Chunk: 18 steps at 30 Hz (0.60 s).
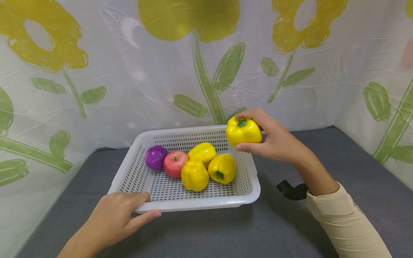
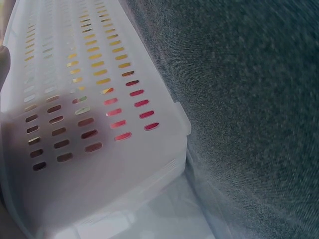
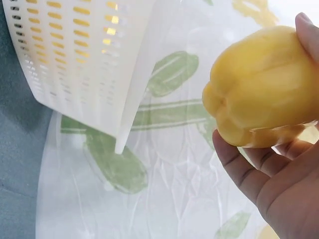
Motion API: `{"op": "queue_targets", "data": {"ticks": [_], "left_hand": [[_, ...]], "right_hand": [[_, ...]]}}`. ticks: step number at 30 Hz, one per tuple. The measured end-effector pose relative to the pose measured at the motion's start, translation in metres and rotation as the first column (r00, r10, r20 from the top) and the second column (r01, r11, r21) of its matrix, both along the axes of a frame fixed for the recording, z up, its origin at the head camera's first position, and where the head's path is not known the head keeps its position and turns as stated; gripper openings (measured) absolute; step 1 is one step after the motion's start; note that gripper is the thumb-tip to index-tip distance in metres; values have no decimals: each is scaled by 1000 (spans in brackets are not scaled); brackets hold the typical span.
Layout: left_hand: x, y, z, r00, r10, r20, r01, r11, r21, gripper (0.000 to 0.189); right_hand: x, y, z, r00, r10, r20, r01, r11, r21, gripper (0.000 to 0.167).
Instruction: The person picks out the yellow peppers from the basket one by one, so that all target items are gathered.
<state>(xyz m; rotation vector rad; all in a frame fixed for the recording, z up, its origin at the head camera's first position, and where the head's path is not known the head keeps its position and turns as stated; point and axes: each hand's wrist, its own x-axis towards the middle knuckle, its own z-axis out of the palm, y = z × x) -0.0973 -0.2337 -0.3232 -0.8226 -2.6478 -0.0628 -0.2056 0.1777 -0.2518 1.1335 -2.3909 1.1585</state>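
A yellow bell pepper [image 1: 244, 132] with a green stem is gripped between the thumb and fingers of my right hand [image 1: 274, 138], above the right back corner of a white plastic basket [image 1: 206, 205]. The right wrist view shows that pepper [image 3: 259, 84] apart from the basket's wall [image 3: 75, 64]. My left hand [image 1: 117, 216] grips the basket's front left rim, fingers inside and thumb outside. Inside the basket lie a purple onion-like ball [image 1: 156, 157], a red apple [image 1: 175, 164] and three more yellow peppers [image 1: 195, 175]. In the left wrist view the perforated basket side [image 2: 99, 164] hides most contents.
The basket stands on a dark grey cloth-covered table [image 1: 200, 236]. A white curtain [image 1: 138, 89] printed with yellow flowers and green leaves hangs close behind it and along both sides. A black strap-like piece [image 1: 292, 190] sits at the right wrist.
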Motion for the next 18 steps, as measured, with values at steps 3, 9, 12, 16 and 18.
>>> {"op": "queue_targets", "data": {"ticks": [3,9,12,16,18], "left_hand": [[0,0,0,1000,1,6,-1,1000,-3,35],[-1,2,0,998,38,51,-37,999,-25,35],[0,2,0,998,41,46,-40,999,-25,35],[0,2,1,999,36,37,-36,999,-22,35],[0,2,1,999,37,38,-36,999,-22,35]], "right_hand": [[-3,3,-1,1000,-20,-12,20,1000,-2,66],[-8,7,-5,997,-69,-26,69,998,-4,65],[-9,8,-5,994,-106,-14,106,994,-9,65],[-10,7,-5,987,-158,-6,158,987,-23,65],[-11,6,-5,984,-179,-4,178,983,-33,66]]}}
